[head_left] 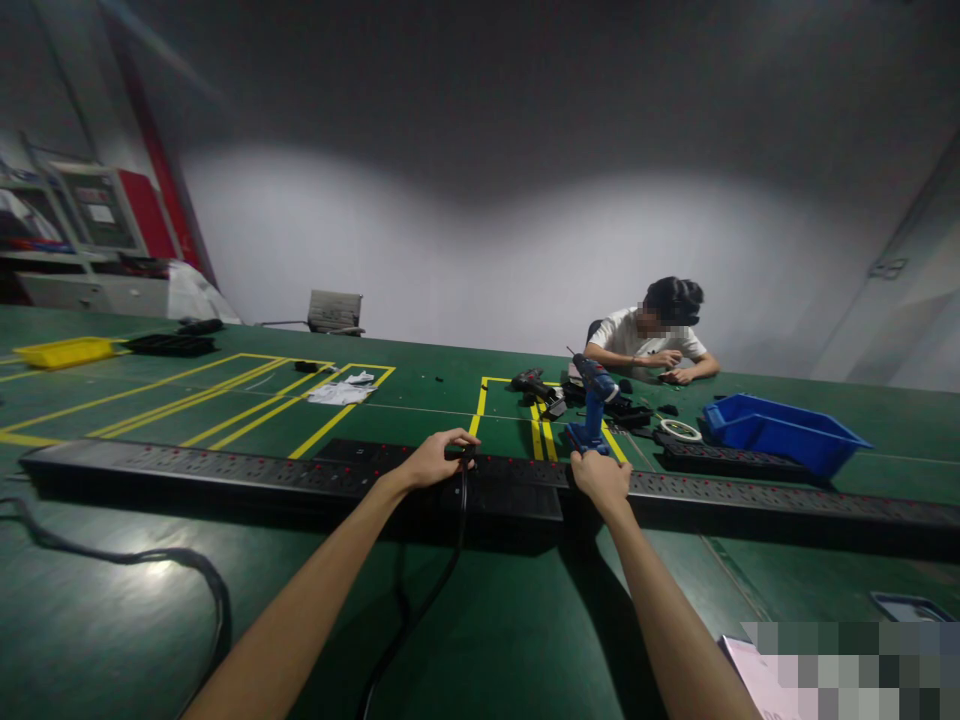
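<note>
On the green bench [480,620] before you, a long black power strip [300,478] lies crosswise, with a second strip [787,498] running on to the right. Your left hand [435,462] rests on top of the strip near its middle, fingers [459,440] curled and pinching a small black plug [459,455] at the point where a black cable [431,590] leaves the strip and runs back toward you. Your right hand [600,480] sits at the foot of a blue cordless drill [594,405], which stands upright on its base just behind the strip; the fingers are closed about the base, though how firmly cannot be told from this angle. For good work at this point, you are advised to keep the left hand pressing the strip flat so it does not rock, hold the cable clear of the drill, and take a full grip on the drill handle before lifting it, since a hold on the base alone appears unsteady. Across the bench a co-worker [645,340] in a white shirt sits with both hands on small parts. Near that person lie a second power tool [531,383], a roll of tape [681,429] and a blue bin [780,430]. At far left stands a yellow tray [66,351], and yellow tape lines [247,395] mark out zones on the bench surface.
</note>
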